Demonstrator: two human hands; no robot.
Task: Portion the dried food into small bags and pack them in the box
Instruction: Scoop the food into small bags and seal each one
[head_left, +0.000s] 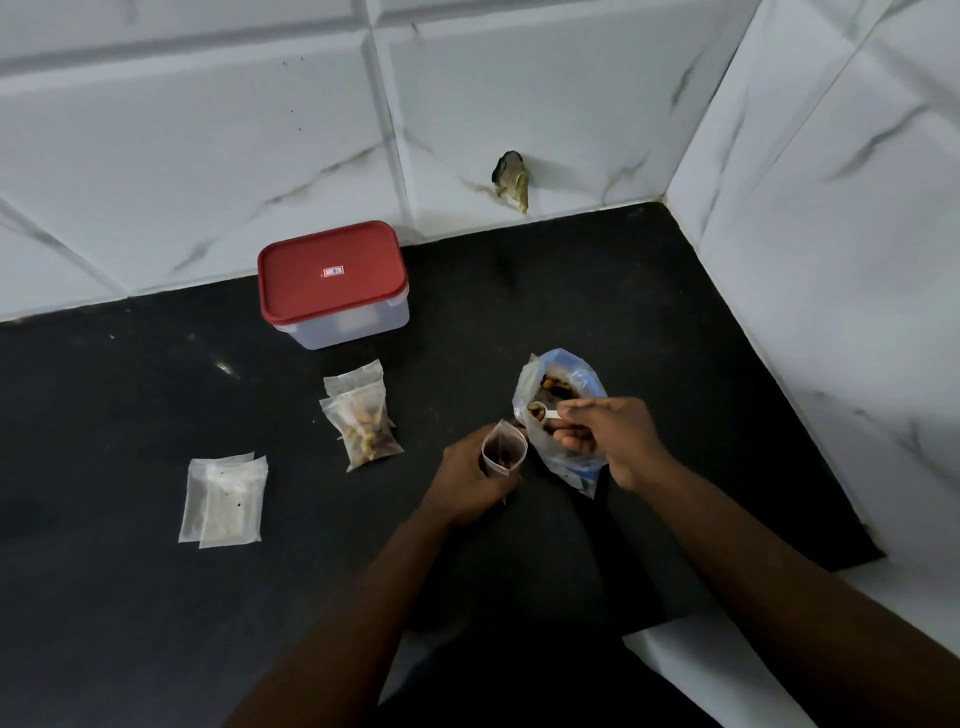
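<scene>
Dried food (557, 387), a mix of brown and yellowish pieces, is seen in the head view inside a large bag (571, 457) of clear plastic with blue print, which is stood open-mouthed on the black counter (156, 405) towards the right. A small white spoon (541, 413) is pinched between the thumb and curled fingers of the right hand (608, 436), and its bowl, loaded with a few pieces, is held in the mouth of the large bag. Just beside that bag, on its left, a small bag (504, 449) is gripped upright by the left hand (467, 478), whose fingers are wrapped round it; its mouth is held open and some pieces are seen at its bottom. Two filled small bags (366, 426) are laid overlapping on the counter further left, just in front of the box (343, 327). The box, of clear plastic, is closed with a red lid (332, 270) and is set at the back of the counter, near the marbled tile wall (208, 130). Empty small bags (226, 501) are stacked flat well to the left of the hands.
</scene>
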